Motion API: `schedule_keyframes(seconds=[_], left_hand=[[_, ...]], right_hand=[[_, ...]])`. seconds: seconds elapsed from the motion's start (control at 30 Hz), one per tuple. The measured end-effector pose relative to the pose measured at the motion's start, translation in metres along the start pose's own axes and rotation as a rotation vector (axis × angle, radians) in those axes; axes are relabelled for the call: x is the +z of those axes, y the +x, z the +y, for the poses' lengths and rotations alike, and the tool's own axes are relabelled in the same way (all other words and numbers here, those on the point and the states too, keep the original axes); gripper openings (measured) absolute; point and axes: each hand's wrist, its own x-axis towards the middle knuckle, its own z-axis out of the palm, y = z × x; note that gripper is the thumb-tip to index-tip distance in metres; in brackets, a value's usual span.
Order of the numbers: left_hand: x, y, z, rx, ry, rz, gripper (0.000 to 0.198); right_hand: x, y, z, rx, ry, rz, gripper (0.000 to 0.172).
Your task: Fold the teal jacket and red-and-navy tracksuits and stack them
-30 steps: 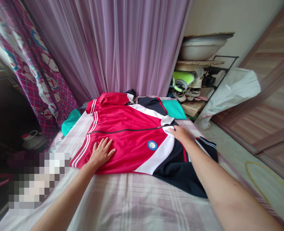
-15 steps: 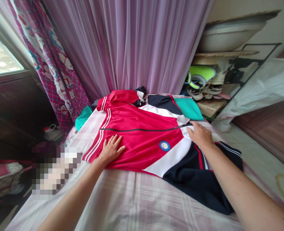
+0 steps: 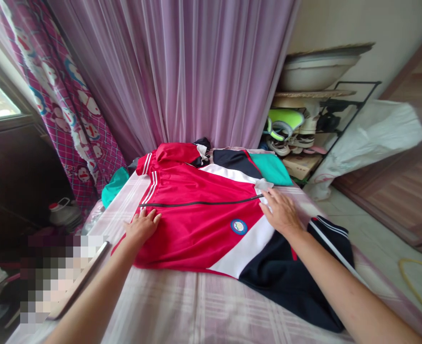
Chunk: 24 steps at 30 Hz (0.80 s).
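Note:
A red, white and navy zip track jacket (image 3: 200, 224) lies flat on the bed, its dark zipper running across the middle and a round badge (image 3: 238, 226) on the red panel. My left hand (image 3: 142, 227) rests at the jacket's lower left edge, fingers apart, holding nothing. My right hand (image 3: 280, 212) lies on the jacket, fingertips touching the white collar (image 3: 264, 187). A red sleeve with white stripes (image 3: 171, 154) is folded at the far end, and a navy sleeve (image 3: 293, 277) spreads toward the near right.
The jacket lies on a pale pink plaid bedsheet (image 3: 168, 306). A teal cloth (image 3: 271, 169) lies behind it, and another (image 3: 114, 187) sits at the left. Sheer purple curtains (image 3: 182, 71) hang behind the bed. A shoe rack (image 3: 290, 131) and white sack (image 3: 368, 143) stand at the right.
My left hand has moved left to the jacket's edge, with its fingers more curled. The whole view has shifted slightly as my head moved. The jacket stays in place.

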Motion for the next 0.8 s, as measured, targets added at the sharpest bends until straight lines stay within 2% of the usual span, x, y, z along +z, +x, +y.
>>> schedule_keyframes(seconds=[0.07, 0.17, 0.3, 0.4, 0.5, 0.57, 0.7, 0.8], left_hand=[[-0.005, -0.002, 0.004, -0.112, -0.021, -0.026, 0.056], [-0.015, -0.009, 0.01, -0.153, -0.017, -0.039, 0.055], [-0.033, -0.009, 0.011, -0.188, 0.058, -0.027, 0.061], [-0.039, 0.006, 0.008, -0.153, 0.101, 0.085, 0.057], [-0.026, 0.029, 0.007, -0.009, 0.049, 0.209, 0.051], [-0.009, 0.043, 0.005, 0.043, -0.011, 0.218, 0.048], [0.022, 0.053, 0.0, 0.001, -0.049, 0.206, 0.051], [0.031, 0.051, -0.003, 0.001, -0.038, 0.205, 0.053]], right_hand=[[0.009, 0.0, -0.009, -0.093, 0.01, -0.108, 0.045], [0.017, 0.001, -0.015, -0.08, 0.001, -0.212, 0.036], [0.002, 0.022, -0.024, -0.043, -0.029, -0.265, 0.04], [-0.012, 0.055, -0.04, 0.021, -0.026, -0.284, 0.039], [-0.014, 0.099, -0.06, 0.062, 0.028, -0.269, 0.036], [-0.006, 0.132, -0.073, 0.088, 0.076, -0.262, 0.039], [0.021, 0.196, -0.096, 0.14, 0.206, -0.304, 0.054], [0.049, 0.234, -0.11, 0.168, 0.286, -0.418, 0.061]])
